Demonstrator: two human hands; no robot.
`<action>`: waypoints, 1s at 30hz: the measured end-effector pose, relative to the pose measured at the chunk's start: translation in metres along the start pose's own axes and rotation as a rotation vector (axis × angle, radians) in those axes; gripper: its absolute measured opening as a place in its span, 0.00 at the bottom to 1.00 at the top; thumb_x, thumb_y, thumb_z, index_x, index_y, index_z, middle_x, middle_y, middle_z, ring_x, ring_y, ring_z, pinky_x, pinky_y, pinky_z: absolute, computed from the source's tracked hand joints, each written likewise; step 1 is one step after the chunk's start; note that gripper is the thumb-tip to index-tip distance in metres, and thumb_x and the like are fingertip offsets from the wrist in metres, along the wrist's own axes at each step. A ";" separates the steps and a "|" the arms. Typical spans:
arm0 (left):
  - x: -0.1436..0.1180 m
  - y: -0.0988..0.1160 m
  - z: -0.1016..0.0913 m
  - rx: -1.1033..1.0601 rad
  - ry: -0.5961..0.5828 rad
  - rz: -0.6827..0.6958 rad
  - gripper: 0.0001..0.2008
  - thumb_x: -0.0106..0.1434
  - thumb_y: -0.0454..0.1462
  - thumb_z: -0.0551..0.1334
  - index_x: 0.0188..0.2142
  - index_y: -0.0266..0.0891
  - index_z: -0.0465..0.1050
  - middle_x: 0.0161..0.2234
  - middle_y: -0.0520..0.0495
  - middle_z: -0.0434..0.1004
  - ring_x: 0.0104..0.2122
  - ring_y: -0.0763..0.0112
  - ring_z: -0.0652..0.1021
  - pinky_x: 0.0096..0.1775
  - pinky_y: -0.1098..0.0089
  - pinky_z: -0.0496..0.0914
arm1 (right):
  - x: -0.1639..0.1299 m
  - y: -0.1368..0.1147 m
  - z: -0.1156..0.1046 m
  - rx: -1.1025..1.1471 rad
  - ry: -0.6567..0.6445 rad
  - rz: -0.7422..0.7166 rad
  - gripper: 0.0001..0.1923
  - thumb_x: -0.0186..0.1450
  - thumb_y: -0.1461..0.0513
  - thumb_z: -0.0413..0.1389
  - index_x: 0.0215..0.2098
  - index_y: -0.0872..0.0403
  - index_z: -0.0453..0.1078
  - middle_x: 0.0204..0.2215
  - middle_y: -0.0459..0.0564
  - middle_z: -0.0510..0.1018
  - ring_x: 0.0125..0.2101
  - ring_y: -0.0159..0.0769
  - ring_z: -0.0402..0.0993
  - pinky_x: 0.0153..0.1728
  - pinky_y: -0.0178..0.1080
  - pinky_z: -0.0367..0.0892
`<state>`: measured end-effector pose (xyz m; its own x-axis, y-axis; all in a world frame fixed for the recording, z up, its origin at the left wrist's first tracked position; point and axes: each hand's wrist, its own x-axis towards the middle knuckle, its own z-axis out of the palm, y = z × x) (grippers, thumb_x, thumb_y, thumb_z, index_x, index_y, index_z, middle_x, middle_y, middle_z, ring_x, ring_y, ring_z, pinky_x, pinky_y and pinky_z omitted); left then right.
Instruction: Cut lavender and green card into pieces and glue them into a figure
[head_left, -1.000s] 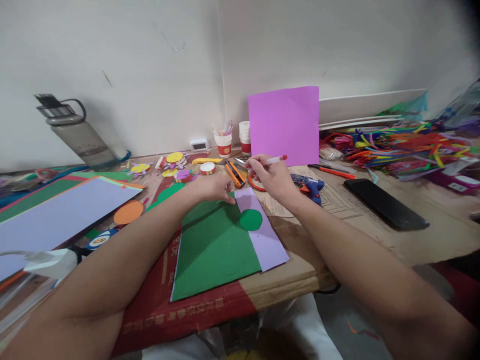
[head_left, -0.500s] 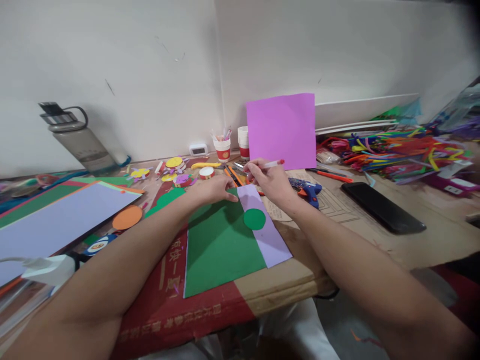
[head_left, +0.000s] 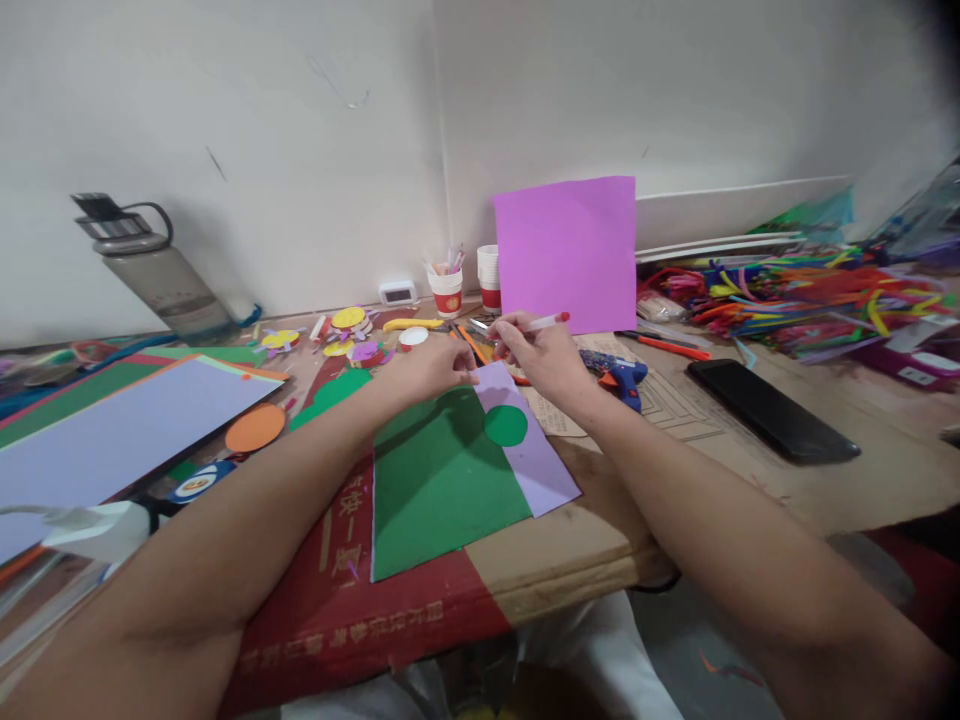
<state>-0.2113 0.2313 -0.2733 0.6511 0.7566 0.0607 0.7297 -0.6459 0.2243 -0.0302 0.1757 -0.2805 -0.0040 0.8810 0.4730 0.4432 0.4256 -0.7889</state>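
My right hand (head_left: 536,350) is closed around a white pen (head_left: 541,322) with a red end that points up and right. The pen's tip is hidden behind my fingers. My left hand (head_left: 439,366) has its thumb and fingers at the top edge of a green sheet (head_left: 442,475), near where it meets a lilac sheet (head_left: 541,465). The green lies over the lilac, which shows as a strip along the right. A small green disc (head_left: 505,426) rests across their border, below both hands.
A purple sheet (head_left: 568,255) stands against the paper cups (head_left: 488,275). A blue glue gun (head_left: 622,380) and black phone (head_left: 772,410) lie right, before colourful pipe cleaners (head_left: 795,300). Left are stacked sheets (head_left: 142,430), an orange disc (head_left: 255,428) and a bottle (head_left: 161,270).
My left thumb and fingers have come closer together at the sheet's top edge. The pen stays in my right hand. The view has shifted slightly.
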 end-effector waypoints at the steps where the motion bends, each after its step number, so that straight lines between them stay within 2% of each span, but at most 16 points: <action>1: -0.002 0.005 -0.001 -0.036 -0.016 0.025 0.11 0.59 0.42 0.62 0.36 0.38 0.75 0.34 0.48 0.77 0.31 0.70 0.73 0.32 0.71 0.62 | 0.000 0.000 0.000 0.002 0.003 -0.005 0.13 0.67 0.56 0.48 0.35 0.54 0.72 0.24 0.46 0.75 0.24 0.31 0.68 0.27 0.34 0.62; 5: -0.008 0.023 -0.002 -0.163 -0.179 0.196 0.11 0.60 0.44 0.63 0.37 0.41 0.77 0.34 0.51 0.79 0.32 0.72 0.75 0.35 0.73 0.64 | 0.001 0.000 -0.002 0.035 0.013 -0.022 0.13 0.67 0.56 0.49 0.34 0.54 0.72 0.26 0.47 0.76 0.25 0.31 0.69 0.27 0.33 0.62; 8: -0.009 0.026 0.001 -0.213 -0.271 0.329 0.13 0.55 0.45 0.68 0.38 0.41 0.75 0.35 0.52 0.79 0.34 0.73 0.76 0.37 0.74 0.66 | 0.001 0.000 -0.002 0.043 0.014 -0.024 0.14 0.67 0.55 0.49 0.35 0.54 0.72 0.27 0.47 0.76 0.26 0.31 0.69 0.27 0.33 0.62; 10: -0.008 0.024 0.005 -0.207 -0.292 0.364 0.13 0.53 0.43 0.70 0.36 0.41 0.74 0.35 0.52 0.78 0.35 0.73 0.76 0.38 0.74 0.66 | 0.001 -0.001 -0.003 0.031 0.011 -0.021 0.14 0.68 0.55 0.49 0.36 0.54 0.72 0.28 0.47 0.76 0.26 0.31 0.69 0.26 0.33 0.62; 17: -0.006 0.017 0.008 -0.161 -0.270 0.355 0.12 0.54 0.43 0.70 0.35 0.40 0.74 0.34 0.52 0.77 0.35 0.72 0.75 0.38 0.73 0.65 | 0.001 0.001 -0.002 0.019 0.000 -0.021 0.14 0.68 0.56 0.48 0.35 0.55 0.72 0.27 0.48 0.76 0.26 0.31 0.69 0.26 0.33 0.61; 26: -0.007 0.019 0.004 -0.164 -0.307 0.318 0.13 0.53 0.43 0.69 0.36 0.41 0.74 0.35 0.51 0.77 0.35 0.71 0.74 0.37 0.73 0.64 | 0.001 0.003 0.000 0.026 0.001 -0.019 0.13 0.68 0.56 0.49 0.35 0.55 0.72 0.25 0.47 0.75 0.26 0.31 0.69 0.25 0.33 0.61; 30: -0.008 0.021 -0.001 -0.170 -0.292 0.269 0.12 0.59 0.45 0.64 0.36 0.40 0.76 0.32 0.51 0.77 0.31 0.73 0.74 0.35 0.72 0.63 | 0.002 0.005 0.000 0.029 0.017 -0.036 0.13 0.67 0.56 0.49 0.34 0.55 0.72 0.24 0.46 0.75 0.25 0.30 0.69 0.25 0.33 0.61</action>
<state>-0.2013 0.2117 -0.2683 0.8632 0.4871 -0.1330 0.4968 -0.7722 0.3962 -0.0280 0.1789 -0.2833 -0.0039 0.8613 0.5081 0.4169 0.4632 -0.7820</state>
